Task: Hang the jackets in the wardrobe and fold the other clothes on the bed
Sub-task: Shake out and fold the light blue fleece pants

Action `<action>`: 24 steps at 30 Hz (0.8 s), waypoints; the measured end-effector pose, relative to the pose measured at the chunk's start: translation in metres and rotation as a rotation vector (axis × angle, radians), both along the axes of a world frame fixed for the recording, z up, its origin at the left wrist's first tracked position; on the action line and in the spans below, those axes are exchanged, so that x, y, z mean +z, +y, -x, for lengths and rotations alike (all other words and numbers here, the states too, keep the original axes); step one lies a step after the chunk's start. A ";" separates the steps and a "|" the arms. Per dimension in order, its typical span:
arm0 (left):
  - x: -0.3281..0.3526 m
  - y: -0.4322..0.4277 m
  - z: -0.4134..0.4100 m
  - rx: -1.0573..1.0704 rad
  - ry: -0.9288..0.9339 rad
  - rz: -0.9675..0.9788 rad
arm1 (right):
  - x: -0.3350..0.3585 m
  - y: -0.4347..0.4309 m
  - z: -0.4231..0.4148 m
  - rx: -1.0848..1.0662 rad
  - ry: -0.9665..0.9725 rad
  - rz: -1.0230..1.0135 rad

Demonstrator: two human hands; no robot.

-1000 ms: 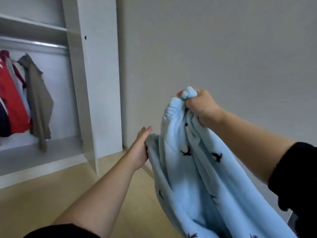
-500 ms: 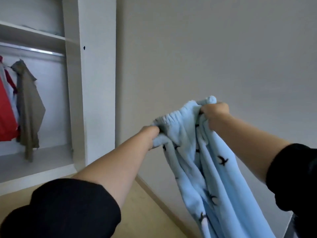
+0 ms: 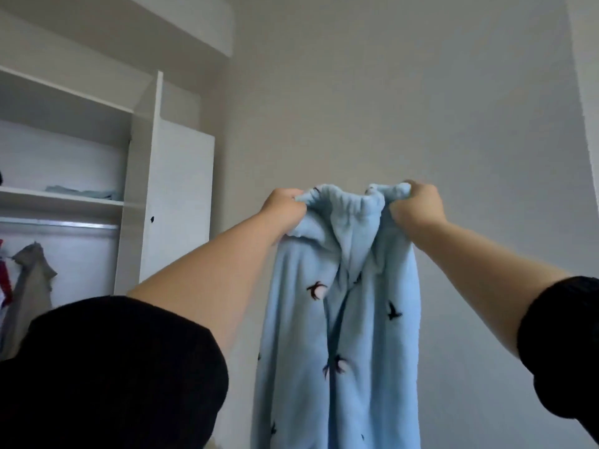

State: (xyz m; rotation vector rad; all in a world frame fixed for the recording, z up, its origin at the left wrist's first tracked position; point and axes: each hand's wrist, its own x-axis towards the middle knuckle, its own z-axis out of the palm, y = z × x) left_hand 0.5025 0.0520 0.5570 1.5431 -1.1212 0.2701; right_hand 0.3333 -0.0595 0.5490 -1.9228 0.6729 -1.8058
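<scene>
Your left hand (image 3: 284, 207) and right hand (image 3: 418, 205) each grip the waistband of the trousers (image 3: 340, 319). They hang down between your 2 fists.

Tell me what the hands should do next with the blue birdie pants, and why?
Probably lower the pants flat to fold them. The left hand and right hand each grip one end of the waistband, and the fabric hangs straight down.

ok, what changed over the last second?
The left hand went from flat against the blue fleece trousers to gripping their waistband; both hands rose and spread it apart. The right hand kept its grip, and the grey jacket stayed hanging in the wardrobe.
</scene>
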 end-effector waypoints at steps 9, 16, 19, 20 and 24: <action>-0.081 0.044 -0.035 0.420 -0.710 -0.939 | -0.084 -0.017 0.074 -0.276 1.042 0.197; -0.126 0.039 -0.008 0.434 -0.811 -0.858 | -0.135 -0.010 0.083 -0.642 1.300 0.261; -0.135 0.046 -0.012 0.429 -0.750 -0.880 | -0.145 -0.011 0.093 -0.766 1.290 0.317; -0.138 0.048 -0.014 0.433 -0.732 -0.885 | -0.147 -0.012 0.098 -0.802 1.259 0.325; -0.148 0.056 -0.018 0.445 -0.752 -0.840 | -0.158 -0.017 0.114 -0.778 1.089 0.206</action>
